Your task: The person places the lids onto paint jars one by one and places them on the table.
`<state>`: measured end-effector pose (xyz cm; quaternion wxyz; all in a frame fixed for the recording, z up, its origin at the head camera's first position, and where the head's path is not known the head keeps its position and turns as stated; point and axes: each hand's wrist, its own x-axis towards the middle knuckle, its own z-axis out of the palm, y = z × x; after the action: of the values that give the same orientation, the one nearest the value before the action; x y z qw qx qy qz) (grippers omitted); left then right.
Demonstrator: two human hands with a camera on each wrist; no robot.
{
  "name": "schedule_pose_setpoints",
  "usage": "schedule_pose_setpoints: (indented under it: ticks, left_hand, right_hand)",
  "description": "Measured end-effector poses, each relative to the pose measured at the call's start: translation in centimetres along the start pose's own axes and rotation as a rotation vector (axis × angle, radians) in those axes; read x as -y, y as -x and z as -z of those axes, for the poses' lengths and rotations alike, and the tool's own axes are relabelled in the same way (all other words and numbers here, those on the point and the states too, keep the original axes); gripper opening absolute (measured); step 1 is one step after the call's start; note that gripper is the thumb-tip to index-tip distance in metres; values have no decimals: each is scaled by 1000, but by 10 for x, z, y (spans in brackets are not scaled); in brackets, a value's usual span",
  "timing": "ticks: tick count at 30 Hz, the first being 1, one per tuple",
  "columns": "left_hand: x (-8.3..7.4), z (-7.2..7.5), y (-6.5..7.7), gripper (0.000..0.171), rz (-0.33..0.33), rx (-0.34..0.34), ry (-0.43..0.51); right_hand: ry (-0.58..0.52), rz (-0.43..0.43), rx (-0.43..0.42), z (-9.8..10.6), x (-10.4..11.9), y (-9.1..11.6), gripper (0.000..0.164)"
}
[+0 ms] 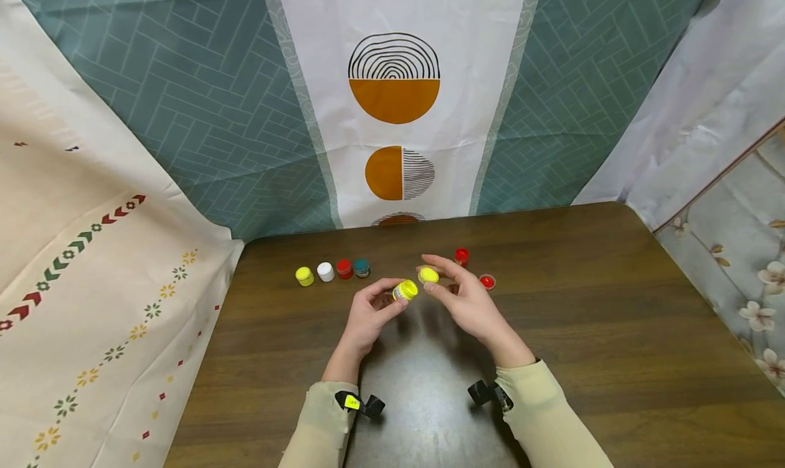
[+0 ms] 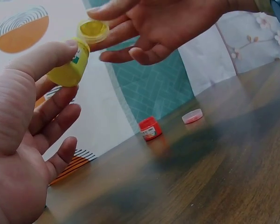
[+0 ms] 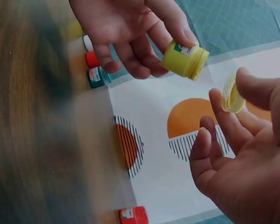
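Above the table, my left hand (image 1: 366, 318) pinches a small yellow paint jar (image 1: 405, 290) between thumb and fingers. The jar is uncapped and tilted toward the right hand, its threaded neck showing in the right wrist view. My right hand (image 1: 469, 304) holds the yellow lid (image 3: 234, 94) between thumb and fingertips, with yellow paint on its inner side. A narrow gap parts lid and jar in the head view. Behind the right hand, an uncapped red paint jar (image 2: 150, 129) stands on the table, and its red lid (image 2: 192, 116) lies beside it.
To the left, a row of capped paint jars stands near the back: yellow (image 1: 304, 276), white (image 1: 326, 271), red (image 1: 345, 268) and teal (image 1: 361, 268). The brown wooden table (image 1: 582, 298) meets a patterned cloth (image 1: 398, 134) along its rear edge.
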<state>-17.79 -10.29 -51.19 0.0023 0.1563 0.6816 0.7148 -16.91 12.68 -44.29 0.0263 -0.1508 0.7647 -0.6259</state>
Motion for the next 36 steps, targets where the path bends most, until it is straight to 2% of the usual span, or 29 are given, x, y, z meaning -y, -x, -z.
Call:
schedule_pose_setpoints:
  ticks: [5, 12, 23, 28, 36]
  left_hand:
    - [-1, 0, 0, 34, -11, 21, -25]
    - [-1, -1, -1, 34, -23, 32, -29]
    - [1, -2, -1, 33, -56, 53, -43]
    - [3, -1, -1, 32, -76, 64, -43]
    - [3, 0, -2, 33, -71, 63, -47]
  right_hand:
    - [13, 12, 3, -2, -3, 0, 40]
    - [56, 34, -18, 1, -4, 2, 41]
    - [268, 112, 62, 0, -5, 4, 41]
    - [321, 118, 57, -1, -3, 4, 41]
    - [395, 164, 49, -1, -4, 4, 42]
